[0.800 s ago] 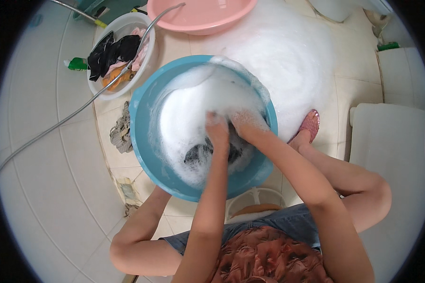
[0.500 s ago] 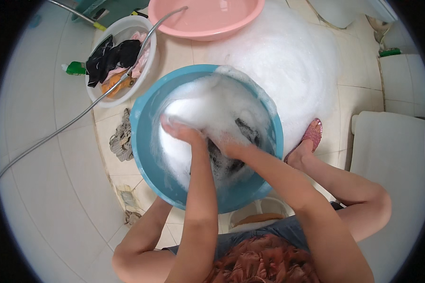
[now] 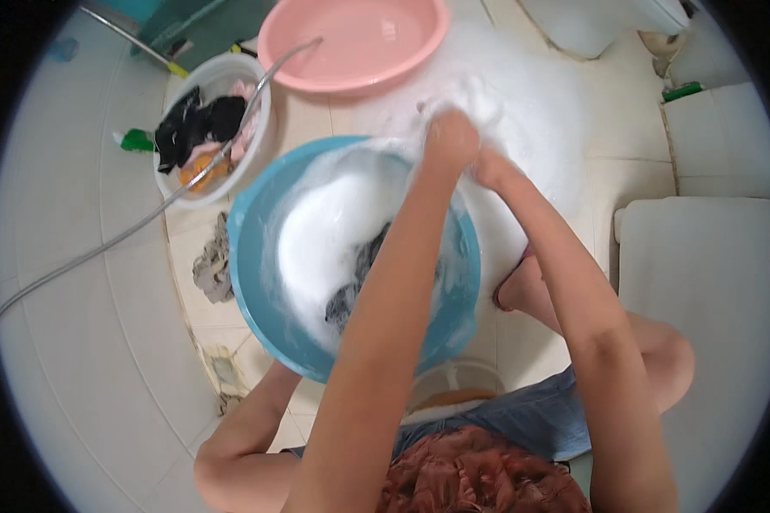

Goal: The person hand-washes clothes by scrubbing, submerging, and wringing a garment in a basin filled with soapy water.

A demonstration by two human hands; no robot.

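A round blue basin (image 3: 246, 291) stands in front of me, partly filled with thick white suds (image 3: 315, 248). Dark wet cloth (image 3: 342, 301) shows among the suds, partly covered by my left forearm. Both my hands are past the basin's far right rim, close together above the foam on the floor. White lather clings around my left hand (image 3: 452, 141), and its fingers are hidden. Just to its right is my right hand (image 3: 493, 168), blurred, its fingers not visible either.
Foam (image 3: 539, 128) covers the floor right of a pink basin (image 3: 351, 84). A white tub (image 3: 265, 128) with clothes (image 3: 218, 118) stands far left, a metal hose (image 3: 103, 250) crossing it. A grey rag (image 3: 212, 267) lies beside the blue basin; a round container (image 3: 458, 376) sits near my lap.
My hands have risen out of the suds in the blue basin and moved far and right, over its rim. More of the dark cloth's left part now shows. The view has shifted slightly.
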